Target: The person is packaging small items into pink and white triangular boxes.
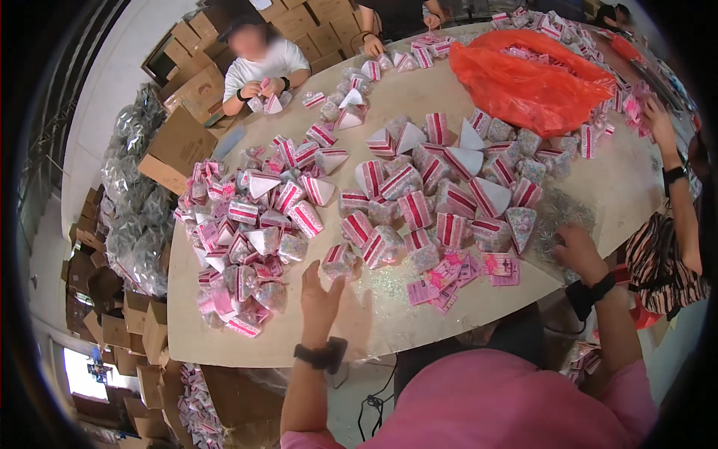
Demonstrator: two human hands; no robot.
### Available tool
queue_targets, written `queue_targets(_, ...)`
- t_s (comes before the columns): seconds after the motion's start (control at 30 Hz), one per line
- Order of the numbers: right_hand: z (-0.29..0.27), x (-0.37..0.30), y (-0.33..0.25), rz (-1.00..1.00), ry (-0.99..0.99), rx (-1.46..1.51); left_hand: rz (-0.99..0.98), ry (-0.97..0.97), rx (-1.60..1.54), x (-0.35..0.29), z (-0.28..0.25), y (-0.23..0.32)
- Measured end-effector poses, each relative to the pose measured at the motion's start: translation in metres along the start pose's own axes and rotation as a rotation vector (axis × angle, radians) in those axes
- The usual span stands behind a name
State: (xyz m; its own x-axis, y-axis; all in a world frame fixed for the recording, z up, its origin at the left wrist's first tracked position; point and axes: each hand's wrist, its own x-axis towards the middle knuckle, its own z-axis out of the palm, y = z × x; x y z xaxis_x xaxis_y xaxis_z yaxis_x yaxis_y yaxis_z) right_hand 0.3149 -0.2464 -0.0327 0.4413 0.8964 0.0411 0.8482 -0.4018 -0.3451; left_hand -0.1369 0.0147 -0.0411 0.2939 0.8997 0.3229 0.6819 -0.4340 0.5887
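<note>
My left hand (321, 295) is over the near edge of the table, thumb and fingers apart, with nothing in it. Just beyond its fingertips sits a glittery cake-slice-shaped piece (340, 261). At the right, my right hand (582, 253) curls its fingers at the edge of a heap of small silvery pieces (562, 213); whatever they pinch is too small to make out. Between my hands lie pink printed cards (458, 277). Beyond them spreads a big group of cake-slice pieces (416, 209), pink-and-white-sided with a dark pink stripe.
A second pile of slices (262, 217) covers the table's left side. A red plastic bag (523, 78) lies at the far right. Two people work across the table; another person's hand (657, 120) reaches in from the right. Cardboard boxes (177, 146) and clear-wrapped bundles (134, 194) stand left.
</note>
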Motion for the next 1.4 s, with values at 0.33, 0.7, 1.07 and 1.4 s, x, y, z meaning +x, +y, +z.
queue_targets(0.33,0.019,0.009,0.01,0.017,0.116,0.25,-0.261,-0.021,-0.05,0.01,0.033,-0.006)
queue_targets(0.7,0.033,0.01,0.049,0.056,0.243,0.398,0.025,0.571,0.33,-0.069,-0.048,-0.048)
queue_targets(1.07,0.03,0.011,0.065,0.331,0.378,0.573,-0.584,0.583,-0.361,-0.107,-0.172,-0.23)
queue_targets(1.4,0.007,0.013,0.02,0.43,0.449,0.698,-0.558,0.543,-0.557,-0.049,-0.161,-0.328)
